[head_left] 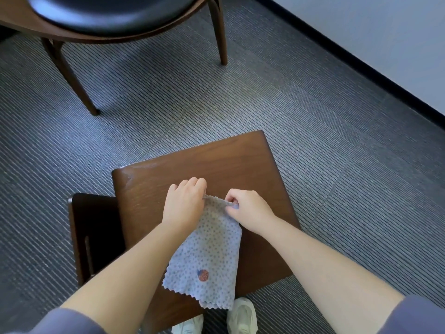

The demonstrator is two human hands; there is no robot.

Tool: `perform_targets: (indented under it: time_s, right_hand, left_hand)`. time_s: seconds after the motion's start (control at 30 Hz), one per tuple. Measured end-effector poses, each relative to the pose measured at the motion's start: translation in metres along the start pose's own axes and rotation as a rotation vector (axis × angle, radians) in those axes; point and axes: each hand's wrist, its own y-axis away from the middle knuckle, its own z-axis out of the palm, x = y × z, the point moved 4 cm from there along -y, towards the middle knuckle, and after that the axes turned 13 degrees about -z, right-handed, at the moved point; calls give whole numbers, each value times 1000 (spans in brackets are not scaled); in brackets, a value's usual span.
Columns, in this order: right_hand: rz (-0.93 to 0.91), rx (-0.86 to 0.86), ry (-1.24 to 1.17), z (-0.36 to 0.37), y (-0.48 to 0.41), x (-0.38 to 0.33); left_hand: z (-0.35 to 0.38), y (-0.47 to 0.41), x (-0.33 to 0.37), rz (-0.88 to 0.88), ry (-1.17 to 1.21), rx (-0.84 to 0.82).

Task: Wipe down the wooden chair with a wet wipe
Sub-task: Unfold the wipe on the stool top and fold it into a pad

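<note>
A dark brown wooden chair (pixel 216 162) stands below me, its flat seat facing up. A pale blue dotted wipe (pixel 209 256) with a zigzag edge and a small red mark hangs down over the seat. My left hand (pixel 185 201) pinches its upper edge at the left. My right hand (pixel 248 208) pinches the same edge at the right, so the edge is stretched between both hands above the seat.
A second chair (pixel 115 13) with a black cushion and curved wooden legs stands at the upper left. Grey ribbed carpet (pixel 337 153) surrounds the chair. A white wall with a dark skirting (pixel 361 66) runs along the right. My white shoes (pixel 240 317) show under the seat's near edge.
</note>
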Motion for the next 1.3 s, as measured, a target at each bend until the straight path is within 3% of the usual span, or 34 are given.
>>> perform_targets:
  time_s: [0.13, 0.33, 0.63, 0.73, 0.83, 1.0, 1.2, 1.3]
  right_hand:
    - [-119, -53, 67, -9, 8, -14]
    - [-371, -102, 565, -23, 25, -34]
    - [-698, -16, 743, -67, 63, -83]
    - [-800, -102, 715, -74, 76, -91]
    - [-724, -112, 606, -86, 87, -91]
    - [-351, 36, 334, -108, 91, -84]
    - [-206, 258, 238, -133, 84, -102]
    - [-231, 364, 221, -162, 87, -118]
  left_hand:
    - [-14, 4, -4, 3, 51, -25]
    - [-49, 17, -6, 133, 50, 12]
    - [-109, 34, -19, 294, -13, 130]
    - [-131, 39, -24, 326, -46, 137]
    - [-152, 40, -39, 307, -63, 132]
    - [-181, 42, -38, 366, -39, 185]
    - [-208, 38, -35, 280, -14, 223]
    - [-232, 29, -26, 236, 23, 255]
